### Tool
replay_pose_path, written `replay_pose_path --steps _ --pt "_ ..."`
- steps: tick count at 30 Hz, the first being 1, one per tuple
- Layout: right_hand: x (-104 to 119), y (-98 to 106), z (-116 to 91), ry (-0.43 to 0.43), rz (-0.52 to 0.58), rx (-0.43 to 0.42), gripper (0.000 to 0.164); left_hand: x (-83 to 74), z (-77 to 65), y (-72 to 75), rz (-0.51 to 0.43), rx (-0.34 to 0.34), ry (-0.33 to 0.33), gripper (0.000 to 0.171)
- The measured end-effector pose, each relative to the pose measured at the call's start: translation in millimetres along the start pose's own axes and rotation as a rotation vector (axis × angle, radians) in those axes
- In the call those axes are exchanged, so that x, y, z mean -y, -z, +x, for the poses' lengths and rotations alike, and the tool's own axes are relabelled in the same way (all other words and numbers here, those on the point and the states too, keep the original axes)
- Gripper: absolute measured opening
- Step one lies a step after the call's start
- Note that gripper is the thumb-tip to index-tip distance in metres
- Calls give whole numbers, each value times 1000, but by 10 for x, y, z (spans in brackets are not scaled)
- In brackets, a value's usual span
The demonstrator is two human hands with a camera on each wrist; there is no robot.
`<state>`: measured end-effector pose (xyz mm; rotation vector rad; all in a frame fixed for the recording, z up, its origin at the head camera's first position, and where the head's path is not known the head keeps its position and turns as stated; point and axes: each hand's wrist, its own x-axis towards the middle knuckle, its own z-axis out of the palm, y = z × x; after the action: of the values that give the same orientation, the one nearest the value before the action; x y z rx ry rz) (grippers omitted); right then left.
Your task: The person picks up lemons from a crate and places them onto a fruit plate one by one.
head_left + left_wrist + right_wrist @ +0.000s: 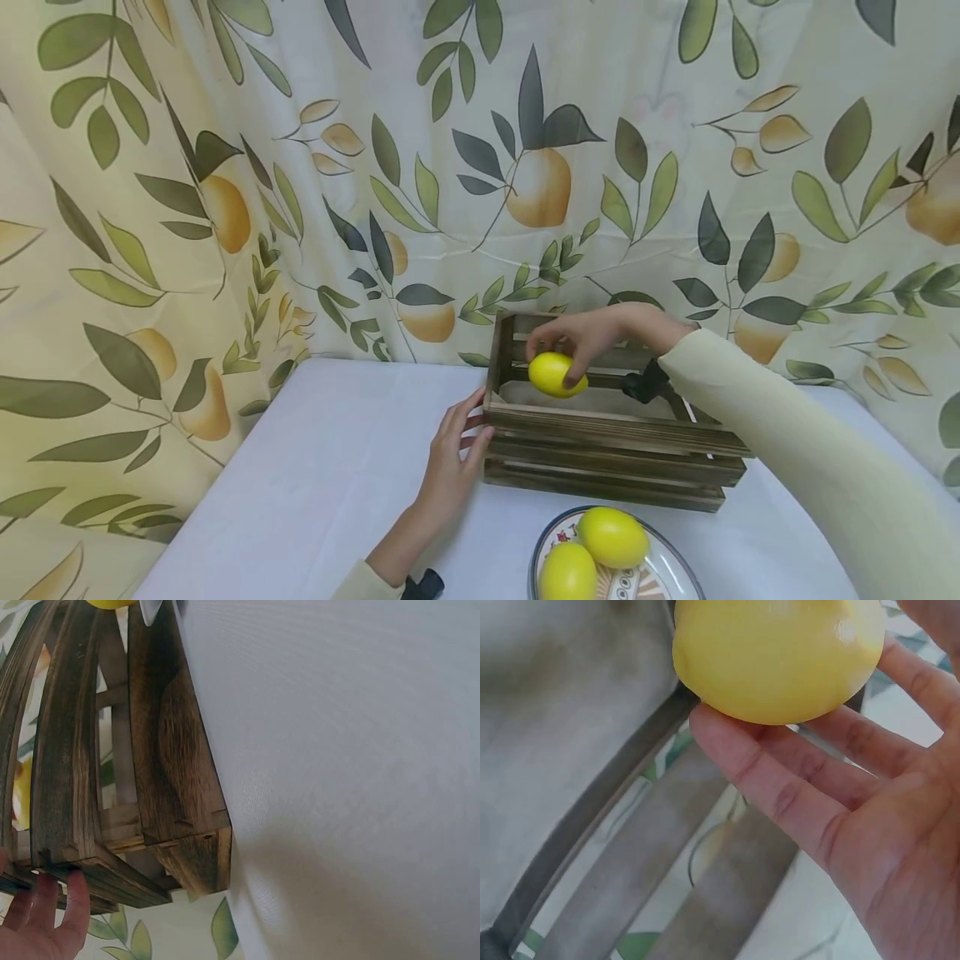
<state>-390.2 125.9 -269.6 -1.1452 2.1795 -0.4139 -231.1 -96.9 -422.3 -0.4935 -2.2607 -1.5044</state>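
Note:
In the head view my right hand (596, 335) pinches a yellow lemon (553, 375) between thumb and fingers. It holds the lemon over the opening of a brown slatted wooden crate (611, 427). The right wrist view shows this lemon (776, 656) close up, with fingers (757, 776) under and beside it. At the crate's left end my left hand (450, 467) rests against the wood with fingers extended. Its fingertips (75, 889) touch the slat ends in the left wrist view. Two more lemons, one behind (613, 537) and one in front (567, 573), lie on a round patterned plate (678, 571).
The crate stands on a white-covered table (322, 475), near a hanging curtain (465, 183) printed with leaves and fruit. The plate sits just in front of the crate. My right sleeve (787, 442) passes over the crate's right end and hides part of it.

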Motion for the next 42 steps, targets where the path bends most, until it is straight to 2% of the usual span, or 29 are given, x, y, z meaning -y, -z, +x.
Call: replay_pose_path --steps 5,10,17,23,32,42 --pt "29 19 -182 23 46 -38 55 4 0 0 0 -9 -3 54" --pt "77 19 -357 72 105 -35 57 15 -6 -9 -3 -6 -16 52" --pt "193 67 -573 69 122 -74 60 26 -21 -14 -8 -9 -13 52" --pt "307 93 -714 88 113 -62 60 24 -23 -16 -10 -12 -16 52" --pt "445 -89 -970 61 84 -18 57 27 -24 -25 -3 -17 -24 53" --pt "509 -302 -1162 98 28 -51 56 24 0 -24 -5 -10 -32 53"
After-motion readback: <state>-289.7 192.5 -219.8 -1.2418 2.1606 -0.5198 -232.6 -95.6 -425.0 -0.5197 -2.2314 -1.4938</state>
